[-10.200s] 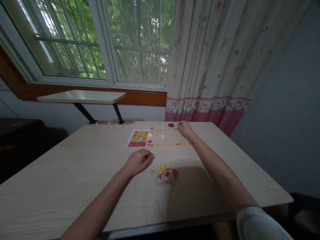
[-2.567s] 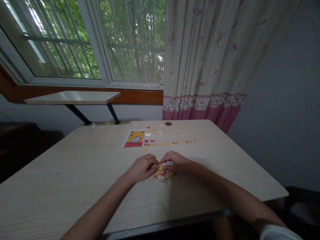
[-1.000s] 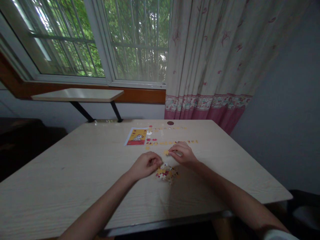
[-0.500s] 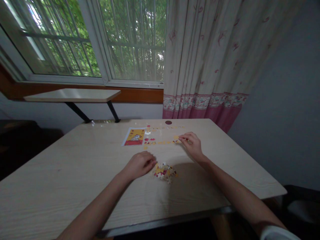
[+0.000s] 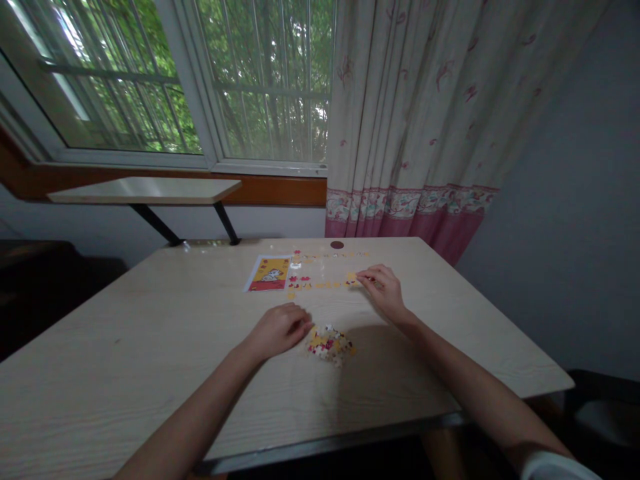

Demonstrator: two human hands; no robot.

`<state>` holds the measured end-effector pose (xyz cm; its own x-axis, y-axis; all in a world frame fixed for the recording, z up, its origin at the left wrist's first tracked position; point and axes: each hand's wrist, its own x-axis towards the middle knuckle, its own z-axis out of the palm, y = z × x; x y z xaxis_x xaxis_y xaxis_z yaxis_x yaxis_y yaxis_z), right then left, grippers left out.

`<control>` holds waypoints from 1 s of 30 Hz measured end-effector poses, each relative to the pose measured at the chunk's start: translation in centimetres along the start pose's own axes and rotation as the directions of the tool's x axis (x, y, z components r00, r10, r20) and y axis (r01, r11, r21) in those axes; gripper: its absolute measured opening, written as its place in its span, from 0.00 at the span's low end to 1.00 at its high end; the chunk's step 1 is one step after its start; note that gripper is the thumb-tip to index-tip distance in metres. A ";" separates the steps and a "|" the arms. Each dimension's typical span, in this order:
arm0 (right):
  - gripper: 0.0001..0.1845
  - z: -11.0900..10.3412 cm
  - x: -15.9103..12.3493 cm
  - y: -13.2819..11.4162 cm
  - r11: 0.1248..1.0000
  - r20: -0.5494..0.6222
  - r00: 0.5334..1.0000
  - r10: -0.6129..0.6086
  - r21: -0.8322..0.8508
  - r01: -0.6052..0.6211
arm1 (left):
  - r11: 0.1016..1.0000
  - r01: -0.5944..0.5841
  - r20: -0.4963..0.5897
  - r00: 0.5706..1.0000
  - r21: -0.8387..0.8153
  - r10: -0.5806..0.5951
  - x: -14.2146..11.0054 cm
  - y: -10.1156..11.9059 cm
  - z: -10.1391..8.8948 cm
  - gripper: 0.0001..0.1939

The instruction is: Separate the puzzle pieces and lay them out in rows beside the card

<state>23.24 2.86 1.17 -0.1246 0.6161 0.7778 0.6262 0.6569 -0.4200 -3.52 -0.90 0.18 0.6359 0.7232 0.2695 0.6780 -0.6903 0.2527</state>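
My right hand (image 5: 384,288) is closed in a pinch on a yellow jigsaw puzzle piece (image 5: 353,276), at the right end of a row of puzzle pieces (image 5: 327,285). My left hand (image 5: 283,328) rests on the table with its fingers curled; whether anything is inside them is hidden. Its fingertips lie beside a pile of loose puzzle pieces (image 5: 330,345) in yellow, white and dark pink. Beyond the left hand lies a picture sheet (image 5: 270,273) with a white spotted animal on yellow and red. Farther back runs another row of small pieces (image 5: 335,255).
The pale wooden table (image 5: 165,347) stretches to both sides, its front edge close to me. A dark round disc (image 5: 337,245) sits at the back edge. A raised shelf (image 5: 150,191) on black legs stands back left. A curtain (image 5: 410,133) hangs behind the table.
Both hands stay almost where they were. The right fingers have shifted very slightly around the yellow piece at the row's end.
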 end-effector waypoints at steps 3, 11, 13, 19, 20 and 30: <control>0.09 0.0 0.0 0.1 1.000 0.005 1.000 0.012 0.004 -0.012 | 1.000 -0.005 0.007 1.000 0.000 0.005 0.0 0.0 0.0 0.12; 0.08 0.2 -0.1 0.2 1.000 0.018 1.000 -0.005 -0.012 0.005 | 1.000 -0.016 0.021 1.000 -0.018 0.016 0.0 0.4 0.1 0.10; 0.08 0.3 -0.1 0.3 1.000 0.019 1.000 -0.006 -0.010 0.007 | 0.999 -0.025 0.014 1.000 -0.037 0.025 0.0 0.6 0.3 0.09; 0.08 0.4 -0.2 0.5 1.000 0.033 0.999 -0.007 -0.001 0.007 | 0.998 -0.057 0.009 0.998 -0.035 0.057 0.1 1.0 0.7 0.08; 0.08 0.4 -0.2 0.5 1.000 0.035 0.999 -0.008 0.000 0.008 | 0.998 -0.059 0.007 0.998 -0.033 0.059 0.1 1.0 0.7 0.08; 0.06 2.1 1.4 1.7 0.997 0.270 0.962 0.050 -0.069 -0.032 | 1.000 -0.021 -0.053 0.998 0.002 0.021 0.0 0.2 0.2 0.12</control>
<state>22.52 5.78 0.56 -0.2963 0.7425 0.6008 0.6812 0.6052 -0.4120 -3.32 -0.99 0.04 0.6297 0.7062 0.3237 0.6652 -0.7054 0.2447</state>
